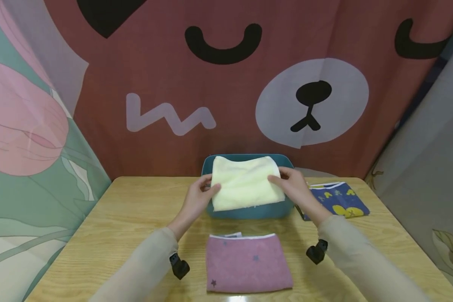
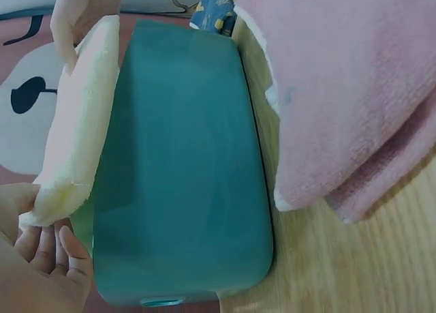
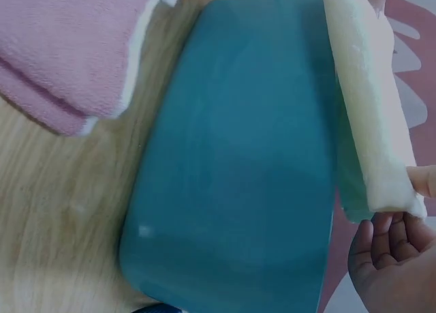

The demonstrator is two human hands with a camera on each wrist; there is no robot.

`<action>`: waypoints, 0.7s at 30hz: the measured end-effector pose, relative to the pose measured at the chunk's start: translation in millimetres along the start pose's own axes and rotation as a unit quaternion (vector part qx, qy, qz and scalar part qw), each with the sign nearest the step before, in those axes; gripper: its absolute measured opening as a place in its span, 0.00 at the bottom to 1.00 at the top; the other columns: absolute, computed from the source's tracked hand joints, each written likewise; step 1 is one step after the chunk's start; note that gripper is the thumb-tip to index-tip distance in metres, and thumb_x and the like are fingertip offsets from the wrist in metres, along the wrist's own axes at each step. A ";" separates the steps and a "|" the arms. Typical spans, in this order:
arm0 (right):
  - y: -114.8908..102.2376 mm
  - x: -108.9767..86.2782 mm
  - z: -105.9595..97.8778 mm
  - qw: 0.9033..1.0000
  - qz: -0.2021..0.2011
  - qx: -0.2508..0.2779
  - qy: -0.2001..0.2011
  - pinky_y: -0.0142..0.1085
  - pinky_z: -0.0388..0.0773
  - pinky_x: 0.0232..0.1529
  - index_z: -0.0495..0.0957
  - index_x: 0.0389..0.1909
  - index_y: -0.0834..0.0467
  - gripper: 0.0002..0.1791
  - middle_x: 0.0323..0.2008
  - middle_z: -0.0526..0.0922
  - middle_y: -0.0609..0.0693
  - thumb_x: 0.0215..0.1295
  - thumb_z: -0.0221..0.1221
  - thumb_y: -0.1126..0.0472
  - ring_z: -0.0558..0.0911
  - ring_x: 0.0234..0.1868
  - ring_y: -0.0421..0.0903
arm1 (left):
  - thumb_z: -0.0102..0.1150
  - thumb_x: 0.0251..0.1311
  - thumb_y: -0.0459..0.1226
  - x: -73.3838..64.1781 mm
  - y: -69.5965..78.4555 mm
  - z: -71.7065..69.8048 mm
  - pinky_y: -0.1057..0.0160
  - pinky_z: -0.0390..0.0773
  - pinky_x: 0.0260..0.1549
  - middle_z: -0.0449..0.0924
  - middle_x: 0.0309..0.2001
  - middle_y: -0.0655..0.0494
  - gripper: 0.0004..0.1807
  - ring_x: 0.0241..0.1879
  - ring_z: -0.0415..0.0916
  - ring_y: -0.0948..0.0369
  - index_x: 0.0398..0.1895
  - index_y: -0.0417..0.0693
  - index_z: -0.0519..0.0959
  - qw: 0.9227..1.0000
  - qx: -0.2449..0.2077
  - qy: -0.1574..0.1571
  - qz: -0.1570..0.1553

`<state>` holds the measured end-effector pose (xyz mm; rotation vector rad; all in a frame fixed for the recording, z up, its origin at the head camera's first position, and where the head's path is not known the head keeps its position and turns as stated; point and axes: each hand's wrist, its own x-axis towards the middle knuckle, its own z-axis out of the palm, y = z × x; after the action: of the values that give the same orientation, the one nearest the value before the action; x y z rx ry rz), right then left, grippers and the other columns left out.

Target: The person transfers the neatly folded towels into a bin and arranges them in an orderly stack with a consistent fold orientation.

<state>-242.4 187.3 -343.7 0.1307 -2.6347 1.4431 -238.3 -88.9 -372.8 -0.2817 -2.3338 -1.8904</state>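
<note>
A folded pale yellow towel [image 1: 247, 184] is held up by its two sides over the teal bin [image 1: 249, 212]. My left hand [image 1: 198, 197] pinches its left side, thumb in front and fingers behind. On the opposite side my right hand [image 1: 296, 188] pinches it the same way. In the left wrist view the towel [image 2: 85, 115] hangs beside the bin's rim, the left hand [image 2: 44, 251] at its near end. The right wrist view has the right hand [image 3: 402, 258] gripping the other end, close above the bin wall [image 3: 231, 156].
A folded pink towel [image 1: 249, 264] with small stars and a white edge lies on the wooden table [image 1: 151, 209] in front of the bin. To the right lies a folded blue cloth [image 1: 339, 199] with yellow patterns. A bear-print curtain [image 1: 166, 159] hangs behind the table.
</note>
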 end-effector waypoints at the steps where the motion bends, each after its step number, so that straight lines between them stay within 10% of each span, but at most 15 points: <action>1: -0.3 2.2 0.9 1.000 0.002 0.000 0.001 0.37 0.77 0.36 0.77 0.59 0.65 0.25 0.46 0.82 0.59 0.70 0.60 0.52 0.78 0.40 0.50 | 0.63 0.66 0.34 1.3 0.3 -0.3 0.65 0.77 0.36 0.80 0.47 0.44 0.21 0.40 0.77 0.55 0.61 0.39 0.76 1.000 0.003 0.002 -0.001; 21: 11.8 31.7 -1.4 1.000 -0.008 -0.006 -0.010 0.43 0.68 0.37 0.81 0.50 0.63 0.19 0.41 0.81 0.58 0.70 0.60 0.51 0.71 0.37 0.51 | 0.63 0.66 0.37 31.6 -0.5 2.0 0.60 0.78 0.37 0.80 0.45 0.47 0.19 0.40 0.77 0.54 0.59 0.43 0.79 1.000 0.022 0.016 0.009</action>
<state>-275.3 194.4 -347.7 0.1638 -2.6516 1.4272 -269.2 -85.0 -366.9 -0.2648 -2.3422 -1.8194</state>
